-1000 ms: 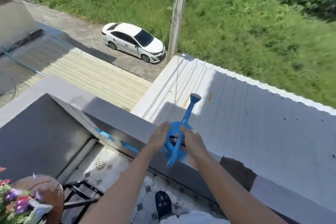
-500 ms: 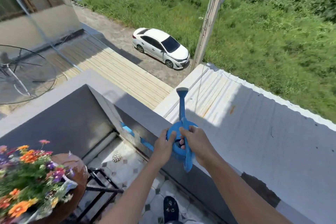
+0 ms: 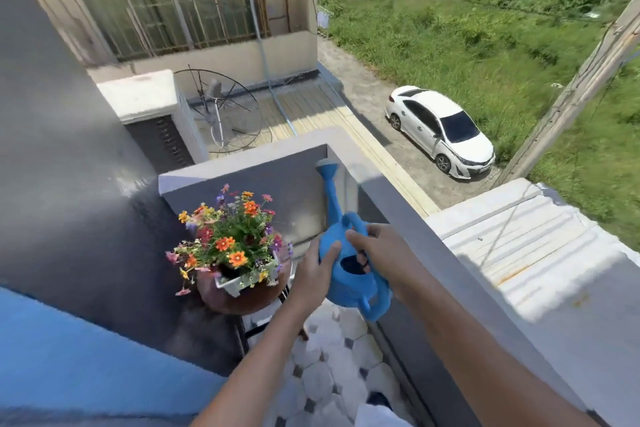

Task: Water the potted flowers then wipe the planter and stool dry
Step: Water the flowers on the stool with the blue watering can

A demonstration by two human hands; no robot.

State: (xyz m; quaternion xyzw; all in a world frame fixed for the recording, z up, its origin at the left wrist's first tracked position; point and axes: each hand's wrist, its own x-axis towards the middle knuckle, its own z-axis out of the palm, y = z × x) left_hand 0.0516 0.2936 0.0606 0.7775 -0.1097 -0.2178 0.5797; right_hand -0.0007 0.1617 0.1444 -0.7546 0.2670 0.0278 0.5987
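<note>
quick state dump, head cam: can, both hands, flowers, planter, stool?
watering can: held off the ground, roughly upright, spout up and away, not over the flowers
left hand: pressed against the can's left side
right hand: closed on the can's handle
flowers: upright, in bloom, no water stream visible
white planter: sits on the stool
stool: round brown top, mostly covered; wetness can't be judged

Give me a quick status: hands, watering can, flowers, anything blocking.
Left hand on the watering can body, right hand gripping its handle. Can held right of the flowers, spout up, not pouring. Nothing between can and flowers.
</note>
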